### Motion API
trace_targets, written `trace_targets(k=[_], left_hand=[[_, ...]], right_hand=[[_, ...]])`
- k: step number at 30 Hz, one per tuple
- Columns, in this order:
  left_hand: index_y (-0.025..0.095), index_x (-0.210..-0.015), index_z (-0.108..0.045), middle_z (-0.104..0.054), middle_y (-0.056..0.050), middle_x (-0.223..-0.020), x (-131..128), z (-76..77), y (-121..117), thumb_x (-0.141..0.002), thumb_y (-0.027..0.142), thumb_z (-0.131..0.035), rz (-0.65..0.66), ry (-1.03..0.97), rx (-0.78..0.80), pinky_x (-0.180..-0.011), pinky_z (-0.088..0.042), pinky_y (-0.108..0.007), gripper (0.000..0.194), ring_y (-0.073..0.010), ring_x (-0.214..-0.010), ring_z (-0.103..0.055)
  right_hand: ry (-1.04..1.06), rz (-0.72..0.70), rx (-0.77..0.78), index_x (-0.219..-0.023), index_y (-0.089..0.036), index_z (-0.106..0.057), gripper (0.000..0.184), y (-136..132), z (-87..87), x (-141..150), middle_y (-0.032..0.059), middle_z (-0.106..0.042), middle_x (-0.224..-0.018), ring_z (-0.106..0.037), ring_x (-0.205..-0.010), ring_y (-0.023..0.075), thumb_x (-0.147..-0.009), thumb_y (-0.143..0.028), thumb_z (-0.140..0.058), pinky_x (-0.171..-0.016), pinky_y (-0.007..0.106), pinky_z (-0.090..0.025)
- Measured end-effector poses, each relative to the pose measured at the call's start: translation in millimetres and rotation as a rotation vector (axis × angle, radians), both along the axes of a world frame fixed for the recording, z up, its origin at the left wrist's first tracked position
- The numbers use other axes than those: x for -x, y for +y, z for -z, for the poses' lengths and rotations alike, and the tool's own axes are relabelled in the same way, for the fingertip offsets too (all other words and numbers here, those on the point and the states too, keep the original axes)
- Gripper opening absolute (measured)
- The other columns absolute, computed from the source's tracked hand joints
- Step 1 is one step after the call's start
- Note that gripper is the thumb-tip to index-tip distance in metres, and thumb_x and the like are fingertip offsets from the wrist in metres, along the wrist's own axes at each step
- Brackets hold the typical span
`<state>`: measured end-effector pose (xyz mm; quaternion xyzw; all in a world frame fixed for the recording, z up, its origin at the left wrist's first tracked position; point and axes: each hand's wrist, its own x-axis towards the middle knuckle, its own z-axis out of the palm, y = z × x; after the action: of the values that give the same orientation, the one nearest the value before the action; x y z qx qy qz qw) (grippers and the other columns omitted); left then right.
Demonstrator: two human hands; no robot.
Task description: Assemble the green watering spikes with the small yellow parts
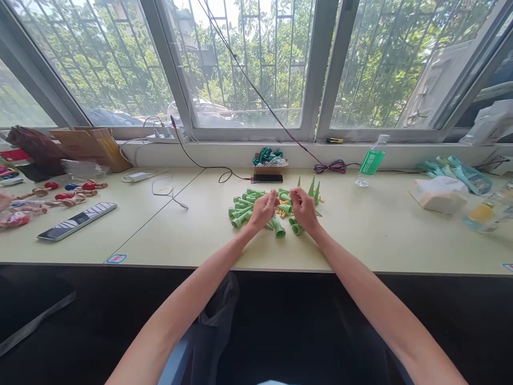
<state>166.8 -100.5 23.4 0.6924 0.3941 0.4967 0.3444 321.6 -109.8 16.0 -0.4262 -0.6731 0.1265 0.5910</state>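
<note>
My left hand (262, 209) is closed in a pinch above a pile of green parts on the table. Level with it, a small gap to the right, my right hand (304, 208) is pinched too. Whatever sits between the fingertips of either hand is too small to make out. Hollow pale green tubes (241, 210) lie in a heap beside my left hand, and one flared tube (279, 229) points toward me between the wrists. Several pointed green cones (311, 186) stand up behind my right hand. Small yellow pieces (282, 213) lie between the hands, partly hidden.
Behind the pile are a black phone (269, 178) and a small box (273, 168) with green wrapping. A bottle (370, 161) and a tissue pack (438, 193) stand right. Left are a long dark case (77, 221), a white cable (170, 193) and wooden toys with red balls (64, 196).
</note>
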Motion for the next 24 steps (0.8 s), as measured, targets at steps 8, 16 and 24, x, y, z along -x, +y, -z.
trace_targets(k=[8, 16, 24], left_hand=[[0.016, -0.057, -0.054, -0.045, 0.002, -0.038, 2, -7.9, -7, -0.087, 0.074, -0.045, 0.099, 0.072, 0.161, -0.040, -0.031, -0.022, 0.066, -0.0084, -0.033, -0.040], [0.017, -0.062, -0.052, -0.046, 0.003, -0.041, 3, -6.2, -7, -0.086, 0.069, -0.052, 0.146, 0.059, 0.176, -0.039, -0.032, -0.021, 0.057, -0.0078, -0.035, -0.040], [0.015, -0.088, -0.061, -0.057, 0.002, -0.065, 4, 3.5, 0, -0.073, 0.055, -0.076, 0.074, 0.022, -0.080, -0.045, -0.038, -0.020, 0.045, -0.0090, -0.050, -0.051]], right_hand=[[-0.008, -0.156, -0.008, -0.079, -0.021, -0.048, 0.037, 4, 4.0, 0, -0.0050, -0.038, -0.060, -0.030, -0.051, 0.0096, -0.098, -0.052, -0.043, -0.050, 0.024, -0.029], [-0.022, -0.118, 0.020, -0.078, -0.021, -0.047, 0.031, 3, 2.3, -2, -0.0056, -0.039, -0.058, -0.032, -0.050, 0.0099, -0.097, -0.046, -0.043, -0.052, 0.024, -0.030], [-0.067, -0.011, 0.051, -0.065, -0.023, -0.034, 0.037, 4, -0.1, -2, -0.0044, -0.036, -0.053, -0.033, -0.050, 0.0119, -0.097, -0.040, -0.039, -0.052, 0.027, -0.027]])
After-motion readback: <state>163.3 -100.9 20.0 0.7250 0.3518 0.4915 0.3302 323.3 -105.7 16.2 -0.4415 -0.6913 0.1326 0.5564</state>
